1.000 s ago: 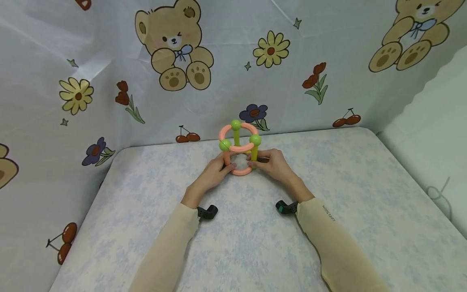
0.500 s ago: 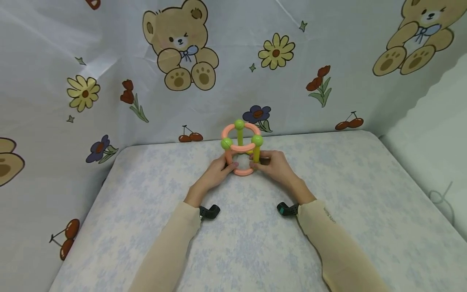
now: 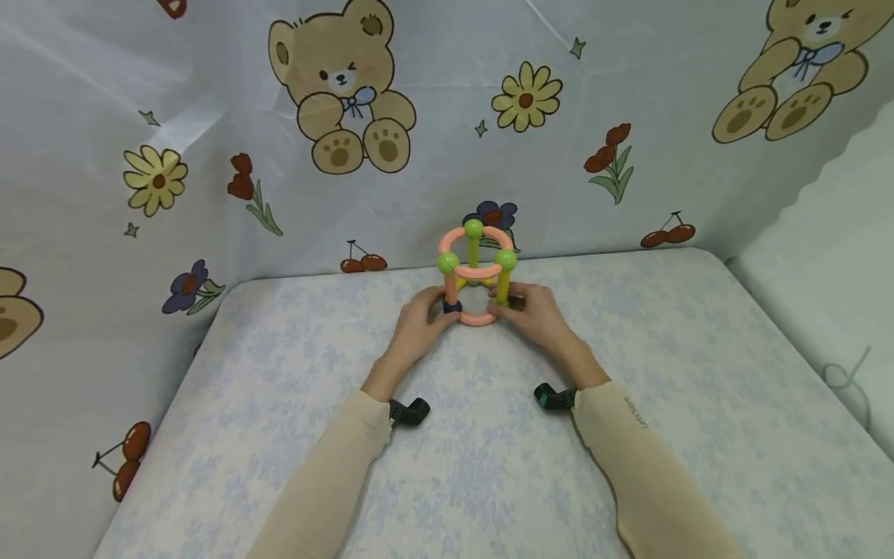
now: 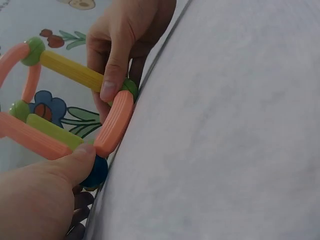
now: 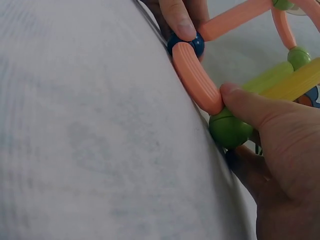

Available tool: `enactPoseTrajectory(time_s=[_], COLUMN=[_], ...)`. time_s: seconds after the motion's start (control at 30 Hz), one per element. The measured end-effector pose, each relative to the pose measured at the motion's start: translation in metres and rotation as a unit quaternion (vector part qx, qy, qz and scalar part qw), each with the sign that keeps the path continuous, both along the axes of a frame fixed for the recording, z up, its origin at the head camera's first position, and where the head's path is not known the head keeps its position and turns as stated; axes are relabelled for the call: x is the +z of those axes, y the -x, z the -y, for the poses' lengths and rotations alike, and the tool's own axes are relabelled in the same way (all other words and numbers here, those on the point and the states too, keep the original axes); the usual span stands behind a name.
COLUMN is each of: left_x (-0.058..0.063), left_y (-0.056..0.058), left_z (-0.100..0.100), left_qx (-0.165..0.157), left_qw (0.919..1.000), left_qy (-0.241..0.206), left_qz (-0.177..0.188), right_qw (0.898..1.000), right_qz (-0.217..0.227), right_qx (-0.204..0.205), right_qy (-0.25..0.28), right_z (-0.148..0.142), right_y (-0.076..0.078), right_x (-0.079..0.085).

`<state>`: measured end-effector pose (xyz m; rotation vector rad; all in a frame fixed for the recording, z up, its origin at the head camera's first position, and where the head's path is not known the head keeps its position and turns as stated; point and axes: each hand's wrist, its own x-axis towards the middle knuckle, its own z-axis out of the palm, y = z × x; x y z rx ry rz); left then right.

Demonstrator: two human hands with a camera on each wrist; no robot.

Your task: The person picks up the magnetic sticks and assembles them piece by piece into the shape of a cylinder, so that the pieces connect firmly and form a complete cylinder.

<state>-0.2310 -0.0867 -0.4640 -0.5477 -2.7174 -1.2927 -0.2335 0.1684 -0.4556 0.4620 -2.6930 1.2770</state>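
A ball-and-rod construction toy (image 3: 476, 273) stands upright near the far side of the table. Pink curved rods form its upper and lower rings, with pink, green and yellow uprights between them. Green balls (image 3: 506, 260) join the top. My left hand (image 3: 415, 322) pinches the dark blue ball (image 4: 96, 172) at the lower left corner, thumb on the near side. My right hand (image 3: 538, 314) grips the lower right corner, its thumb by the yellow rod (image 4: 72, 70) and fingers behind the green ball (image 5: 230, 131). Whether the toy touches the table cannot be told.
The table (image 3: 482, 466) has a pale blue mottled cover. Behind it hangs a white curtain (image 3: 440, 171) printed with bears and flowers, close behind the toy. A thin cable (image 3: 847, 376) lies on the white surface beyond the right edge.
The toy has moved slightly right and up in the head view, with both hands following. The dark blue ball at its lower left corner now shows beside my left thumb.
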Motion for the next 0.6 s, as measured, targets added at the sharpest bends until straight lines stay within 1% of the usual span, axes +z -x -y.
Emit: enactPoseTrajectory(time_s=[0.17,0.3,0.43,0.53,0.6], left_x=[-0.001,-0.006,-0.014,-0.019,-0.021], left_y=[0.0,0.001,0.0,-0.002,-0.003], left_z=[0.003,0.0,-0.005,-0.005,0.0], left_qx=[-0.006,-0.007,-0.017,-0.02,-0.018], left_qw=[0.9998,0.9999,0.9996,0.9991,0.9985], left_qy=[0.016,0.012,0.01,0.009,0.007], left_qz=[-0.008,0.004,0.02,0.037,0.051], right_qw=[1.0,1.0,1.0,0.999,0.998], right_qz=[-0.001,0.0,0.014,0.044,0.067], right_qx=[0.0,-0.006,-0.019,-0.017,-0.013], right_qy=[-0.003,-0.01,-0.004,0.0,-0.014], right_z=[0.001,-0.003,-0.01,-0.018,-0.027], right_y=[0.002,0.0,-0.009,-0.019,-0.027], right_x=[-0.001,-0.002,-0.008,-0.01,-0.008])
